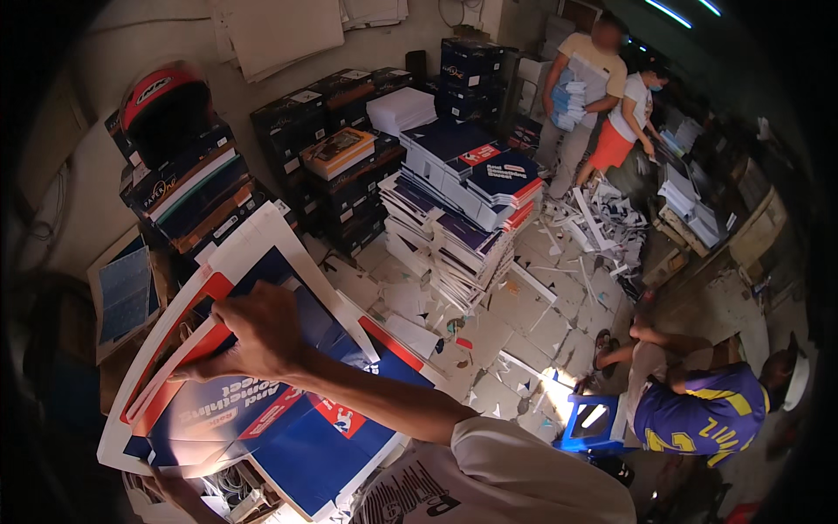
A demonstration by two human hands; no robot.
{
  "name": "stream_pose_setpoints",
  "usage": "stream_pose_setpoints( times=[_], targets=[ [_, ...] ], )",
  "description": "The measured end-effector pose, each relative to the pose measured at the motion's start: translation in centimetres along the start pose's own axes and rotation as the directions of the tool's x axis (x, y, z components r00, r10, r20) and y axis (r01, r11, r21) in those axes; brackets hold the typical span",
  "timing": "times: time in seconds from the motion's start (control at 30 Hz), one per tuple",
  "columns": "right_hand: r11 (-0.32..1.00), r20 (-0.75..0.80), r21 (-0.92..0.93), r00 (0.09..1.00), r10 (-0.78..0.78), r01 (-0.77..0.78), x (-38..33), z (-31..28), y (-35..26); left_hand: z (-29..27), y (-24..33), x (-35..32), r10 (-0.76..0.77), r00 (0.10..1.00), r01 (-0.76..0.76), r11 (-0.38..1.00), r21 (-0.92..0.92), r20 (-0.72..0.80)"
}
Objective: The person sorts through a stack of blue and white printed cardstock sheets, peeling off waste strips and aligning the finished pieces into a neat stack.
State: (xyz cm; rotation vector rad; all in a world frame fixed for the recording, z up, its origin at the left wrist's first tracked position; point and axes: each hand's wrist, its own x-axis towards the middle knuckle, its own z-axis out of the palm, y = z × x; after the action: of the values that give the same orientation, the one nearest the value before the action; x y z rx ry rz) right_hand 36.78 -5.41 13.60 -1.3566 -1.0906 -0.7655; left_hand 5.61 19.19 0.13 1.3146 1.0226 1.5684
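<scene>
At eight o'clock, blue, red and white printed sheets [349,450] bear white lettering seen upside down. The right hand [262,336] is closed, pinching their curled edge between thumb and fingers; the left hand [163,487], mostly hidden beneath, shows no clear grip. Matching lettering tops a tall stack [458,236] at one o'clock; logos mark dark cartons [284,122] at eleven. Paper scraps litter the tiled floor [524,327].
</scene>
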Motion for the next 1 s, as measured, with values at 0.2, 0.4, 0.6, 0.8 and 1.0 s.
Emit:
stream_pose_setpoints(
  times=[0.2, 0.4, 0.6, 0.8, 1.0],
  targets=[
    [0.982, 0.06, 0.179, 0.997, 0.047, -0.057, 1.3, 1.7, 4.3, -2.2, -0.9, -2.8, 0.118, 0.993, -0.113, 0.981, 0.157, -0.026],
    [0.976, 0.299, 0.173, 0.951, 0.078, -0.135, 2.3, 0.6, 5.0, -2.1, 2.1, -9.1, -0.081, 0.988, 0.068, 0.992, -0.104, -0.128],
    [0.955, 0.196, 0.298, 0.979, -0.064, 0.002, 2.4, 0.8, 7.5, -4.0, 2.4, -11.7, -0.172, 0.983, 0.156, 0.967, -0.199, -0.065],
    [0.842, 0.299, 0.539, 0.943, -0.147, -0.04, 6.0, -0.6, 11.1, -0.1, 8.8, -20.2, 0.266, 0.959, -0.026, 0.432, 0.902, -0.099],
    [0.618, 0.15, 0.786, 0.968, -0.203, 0.007, 8.9, -0.7, 16.0, 2.8, 7.9, -30.1, 0.504, 0.858, -0.324, 0.384, 0.865, 0.098]
  ],
)
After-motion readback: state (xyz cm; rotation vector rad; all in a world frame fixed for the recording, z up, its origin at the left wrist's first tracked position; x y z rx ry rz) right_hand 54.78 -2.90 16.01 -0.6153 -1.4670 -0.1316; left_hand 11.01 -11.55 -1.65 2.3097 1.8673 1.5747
